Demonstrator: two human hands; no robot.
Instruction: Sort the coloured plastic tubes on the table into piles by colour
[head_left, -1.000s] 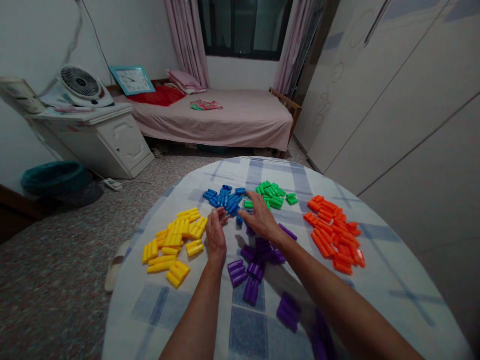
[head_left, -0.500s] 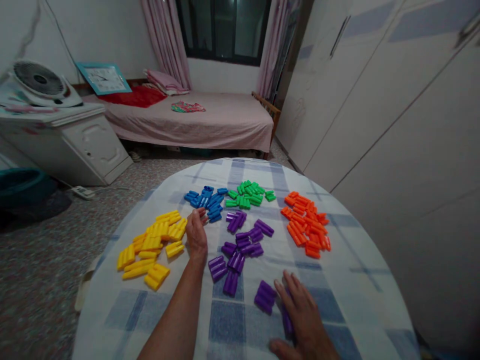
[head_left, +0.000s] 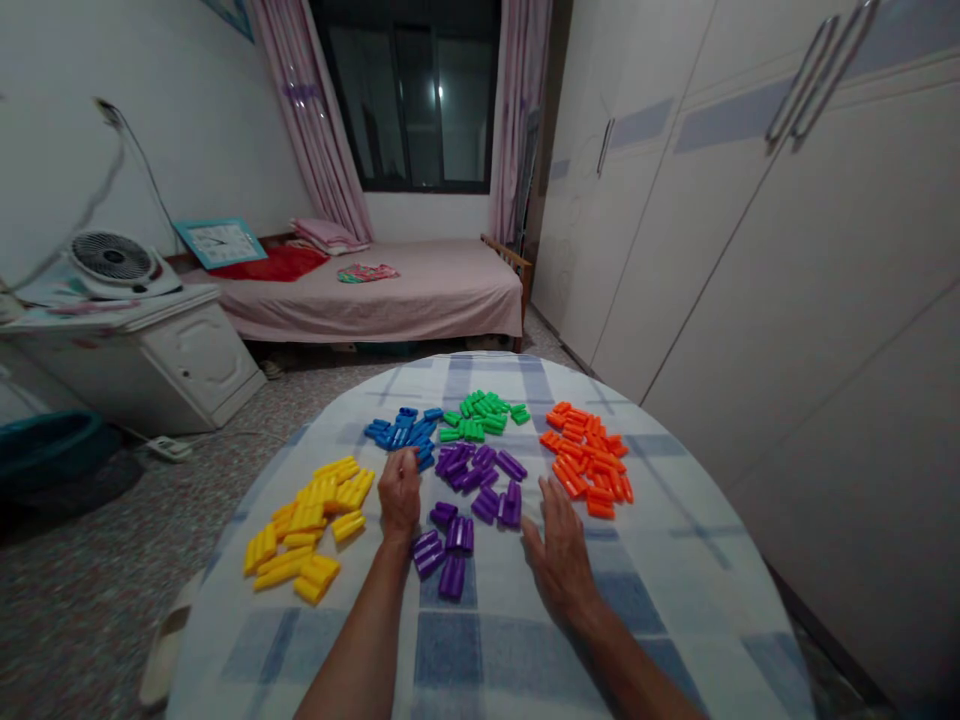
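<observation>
- Now the right hand point(head_left: 559, 560) has come up from the table's near edge. It lies flat with fingers spread, holding nothing, just right of the purple blocks point(head_left: 469, 480), which are bunched tighter mid-table.
- Left hand point(head_left: 399, 495) stays curled at their left edge; I cannot tell whether it grips anything.

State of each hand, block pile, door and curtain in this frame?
Left hand: fingers curled beside blue plastic blocks, grip unclear.
Right hand: open, flat on checked tablecloth.
Purple plastic blocks: loose, scattered between hands.
Yellow plastic blocks: loose pile, untouched.
White wardrobe doors: shut.
Pink curtains: drawn open.
</observation>
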